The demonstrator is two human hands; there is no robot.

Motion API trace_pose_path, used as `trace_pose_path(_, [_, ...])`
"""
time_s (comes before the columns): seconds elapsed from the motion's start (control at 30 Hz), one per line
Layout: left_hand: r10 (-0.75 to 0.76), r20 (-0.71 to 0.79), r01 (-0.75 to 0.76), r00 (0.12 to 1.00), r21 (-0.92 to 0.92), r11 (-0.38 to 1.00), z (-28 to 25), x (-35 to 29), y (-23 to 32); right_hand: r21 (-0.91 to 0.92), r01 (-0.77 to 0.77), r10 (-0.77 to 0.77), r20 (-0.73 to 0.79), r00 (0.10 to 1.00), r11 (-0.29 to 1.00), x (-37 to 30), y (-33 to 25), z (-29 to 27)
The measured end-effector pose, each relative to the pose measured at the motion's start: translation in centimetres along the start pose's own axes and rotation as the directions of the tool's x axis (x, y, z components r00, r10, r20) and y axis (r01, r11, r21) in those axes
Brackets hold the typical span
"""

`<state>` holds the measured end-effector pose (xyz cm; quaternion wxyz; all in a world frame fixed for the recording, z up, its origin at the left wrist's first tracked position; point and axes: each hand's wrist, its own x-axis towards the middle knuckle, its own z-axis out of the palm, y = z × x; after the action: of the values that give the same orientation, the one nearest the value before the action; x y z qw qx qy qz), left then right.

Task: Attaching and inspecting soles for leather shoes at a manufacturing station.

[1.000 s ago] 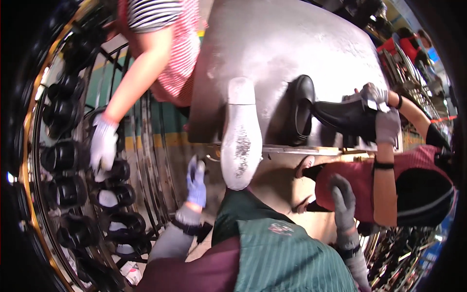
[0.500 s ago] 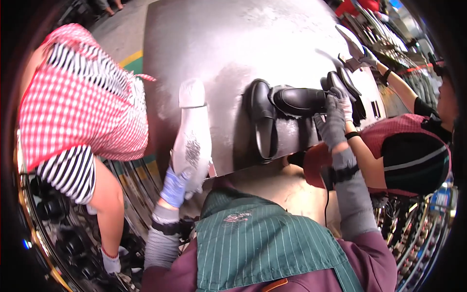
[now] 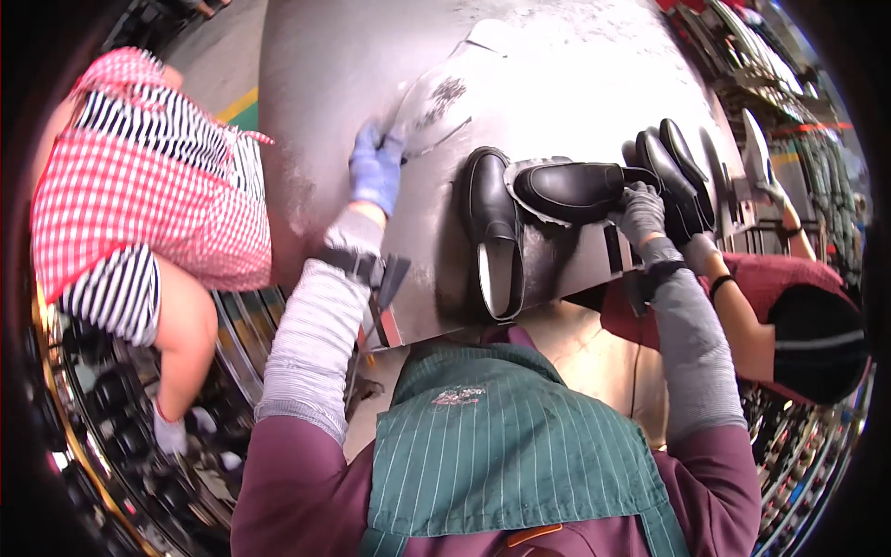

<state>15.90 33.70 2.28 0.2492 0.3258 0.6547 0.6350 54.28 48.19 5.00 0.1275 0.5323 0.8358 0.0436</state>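
My left hand (image 3: 379, 169), in a blue glove, is beside the near end of a white shoe last (image 3: 444, 100) lying on the metal table. Its fingers look apart; whether they still touch the last is hard to tell. My right hand (image 3: 642, 212), in a grey glove, is closed on the open heel end of a black loafer (image 3: 574, 190), which lies sideways with its toe to the left on a whitish piece. Left of it, another black loafer (image 3: 494, 227) points away from me, touching that piece.
More black shoes (image 3: 670, 181) stand at the table's right side, near a co-worker's gloved hand (image 3: 702, 252). That person's other hand (image 3: 770, 193) holds a white last (image 3: 756, 148). At left stands a person in a red checked apron (image 3: 148, 195). Racks (image 3: 121, 408) flank the table (image 3: 306, 121).
My left hand and the white last have moved up the table, and the last now lies tilted rightward. My right hand has drawn down onto the loafer's heel. The co-worker's white last has shifted right.
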Motion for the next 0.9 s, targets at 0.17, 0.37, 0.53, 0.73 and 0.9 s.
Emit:
trace_pose_path(0.17, [-0.298, 0.427, 0.199, 0.854, 0.261, 0.945, 0.4, -20.3, -4.4, 0.974, 0.159, -0.638, -0.019, 0.77, 0.164, -5.7, -1.7, -8.9])
trace_pose_path(0.37, [-0.611, 0.157, 0.621, 0.776, -0.359, 0.697, 3.0, -32.0, -3.2, 0.867, 0.335, -0.853, 0.171, 0.494, 0.368, -12.3, -10.0, -13.0])
trace_pose_path(0.53, [-0.385, -0.486, 0.254, 0.784, -0.314, 0.915, -1.1, -39.2, -2.9, 0.671, 0.736, -0.788, -0.405, 0.465, 0.09, -13.0, -18.6, 1.6])
trace_pose_path(0.73, [-0.292, -0.165, 0.192, 0.942, -0.449, 0.873, 3.9, -42.1, 3.6, 0.841, 0.537, -0.898, -0.286, 0.336, -0.066, -18.1, -13.6, 6.1])
trace_pose_path(0.9, [-0.427, -0.071, 0.419, 0.902, 0.389, 0.821, 8.1, -31.8, 2.4, 0.535, 0.739, -0.589, -0.464, 0.662, 0.41, -11.8, -7.2, 2.5])
